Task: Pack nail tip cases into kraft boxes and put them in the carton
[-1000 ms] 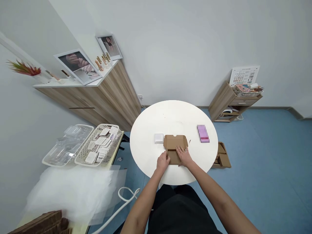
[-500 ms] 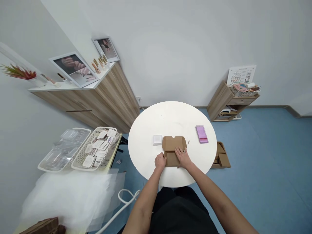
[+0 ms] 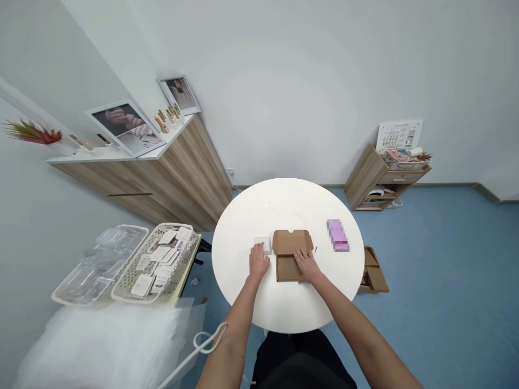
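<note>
An open brown cardboard mailer box [image 3: 288, 268] lies on the round white table [image 3: 284, 205], its lid folded back toward the far side. My right hand [image 3: 306, 265] rests on the box's right side with the fingers spread. Left of the box, my left hand [image 3: 258, 262] reaches to a small white square packet [image 3: 265, 244], fingertips at its near edge and fingers stretched out. Part of the packet is covered by those fingers. A purple item [image 3: 338, 235], blurred into blocks, lies at the table's right.
At the left stand a basket of white cards [image 3: 162, 259], a tray of clear plastic packs [image 3: 105, 259] and a heap of translucent sheets [image 3: 105, 346]. A carton [image 3: 375, 275] with cardboard sits on the floor right of the table. A white cable [image 3: 194, 351] hangs near my left arm.
My left hand has left the box's left side and moved left to the white packet. My right hand stays on the box. The view has tilted slightly upward.
</note>
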Demonstrator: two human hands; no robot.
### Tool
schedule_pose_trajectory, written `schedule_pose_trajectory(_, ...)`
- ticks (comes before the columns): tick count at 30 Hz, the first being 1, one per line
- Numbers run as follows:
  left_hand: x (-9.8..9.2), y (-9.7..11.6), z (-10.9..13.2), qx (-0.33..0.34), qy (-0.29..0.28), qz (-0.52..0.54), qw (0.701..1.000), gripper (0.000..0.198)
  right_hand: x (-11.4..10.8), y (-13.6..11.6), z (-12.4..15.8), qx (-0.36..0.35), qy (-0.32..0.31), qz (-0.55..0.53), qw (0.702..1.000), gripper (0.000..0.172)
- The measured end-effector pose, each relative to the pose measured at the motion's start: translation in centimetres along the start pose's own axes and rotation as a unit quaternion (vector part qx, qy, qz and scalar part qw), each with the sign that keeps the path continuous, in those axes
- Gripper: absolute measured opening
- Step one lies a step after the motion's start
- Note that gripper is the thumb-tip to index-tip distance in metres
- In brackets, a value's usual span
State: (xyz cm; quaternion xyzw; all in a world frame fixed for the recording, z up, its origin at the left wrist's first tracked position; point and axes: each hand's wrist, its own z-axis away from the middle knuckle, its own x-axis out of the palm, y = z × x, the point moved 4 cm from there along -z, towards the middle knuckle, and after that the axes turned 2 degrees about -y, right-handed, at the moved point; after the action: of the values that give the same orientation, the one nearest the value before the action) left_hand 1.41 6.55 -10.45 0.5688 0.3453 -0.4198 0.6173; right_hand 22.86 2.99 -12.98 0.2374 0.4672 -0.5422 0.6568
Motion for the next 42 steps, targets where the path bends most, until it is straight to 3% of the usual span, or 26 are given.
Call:
schedule_pose_trajectory(4,0.0,-2.3,-3.7,0.001,-0.087,-0.050,0.995,0.078,-0.1,0.1,-1.4,-0.001,0.005,-0.003,1.000,0.132)
schedule_pose_trajectory(7,0.2,-3.4,-5.9,-0.024,-0.168,-0.051,0.984,0.067,-0.1,0.1,-1.9,-0.003,0.010,-0.002,1.000,0.131)
schedule_pose_trajectory(12,-0.3,-3.9,-7.7,-0.036,-0.199,-0.053,0.978,0.056,-0.5,0.1,-1.7,0.000,0.010,-0.003,1.000,0.129)
schedule_pose_trajectory(17,-0.2,-4.3,-6.3,-0.054,-0.210,-0.052,0.975,0.053,-0.4,0.2,-1.8,0.005,0.005,-0.003,1.000,0.128)
schedule_pose_trajectory(24,0.6,-3.5,-2.1,-0.054,-0.163,0.026,0.985,0.040,-0.3,0.3,-1.8,0.012,-0.004,0.018,1.000,0.128)
schedule_pose_trajectory(29,0.8,-4.5,-0.6,-0.114,-0.144,0.096,0.978,0.024,-0.3,0.5,-1.5,0.006,-0.001,0.027,1.000,0.124)
schedule_pose_trajectory(33,-0.2,-5.7,0.8,-0.177,-0.124,0.145,0.965,0.021,0.0,0.7,-1.6,-0.001,0.003,0.024,1.000,0.123)
schedule_pose_trajectory(35,-1.0,-5.2,1.2,-0.187,-0.098,0.168,0.963,0.025,0.0,0.7,-1.6,-0.004,0.003,0.019,1.000,0.124)
schedule_pose_trajectory(38,-1.7,-2.2,1.4,-0.132,-0.062,0.240,0.960,0.038,-0.3,0.6,-1.6,-0.016,0.005,0.007,1.000,0.128)
schedule_pose_trajectory(42,-0.2,3.8,1.6,0.015,-0.129,0.245,0.961,0.052,-1.0,0.6,-1.3,-0.044,0.015,-0.007,0.999,0.129)
